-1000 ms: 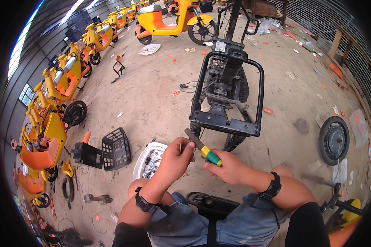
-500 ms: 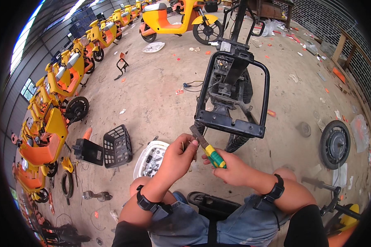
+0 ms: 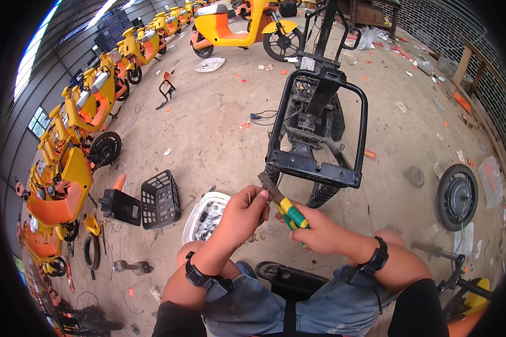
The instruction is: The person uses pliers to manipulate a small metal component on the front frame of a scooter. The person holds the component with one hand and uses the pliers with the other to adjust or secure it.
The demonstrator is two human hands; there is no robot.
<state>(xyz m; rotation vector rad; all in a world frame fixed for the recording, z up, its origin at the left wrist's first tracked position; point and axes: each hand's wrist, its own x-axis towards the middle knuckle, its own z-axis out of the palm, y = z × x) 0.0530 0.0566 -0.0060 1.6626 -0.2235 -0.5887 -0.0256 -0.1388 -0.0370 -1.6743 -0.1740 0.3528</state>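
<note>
My right hand (image 3: 320,230) is closed round the green and yellow handles of a pair of pliers (image 3: 291,213). The pliers point up and to the left, and their dark metal head is beside my left thumb. My left hand (image 3: 246,209) is closed in a pinch. A thin, short piece pokes out by its fingers, too small to name. Just beyond both hands stands a stripped scooter frame (image 3: 315,174) with a black tubular rack at its near end. By my left forearm, a white tray (image 3: 192,220) holds several small metal parts.
A black plastic basket (image 3: 161,200) and a black box (image 3: 121,206) lie to the left. A wheel (image 3: 456,197) lies on the floor at right. Yellow scooters (image 3: 84,106) line the left side, and another yellow scooter (image 3: 239,28) stands at the back. Scraps litter the floor.
The plier handles have spread apart, so the second handle now shows below the first. My right fingers have loosened slightly with them. My left hand is almost unmoved.
</note>
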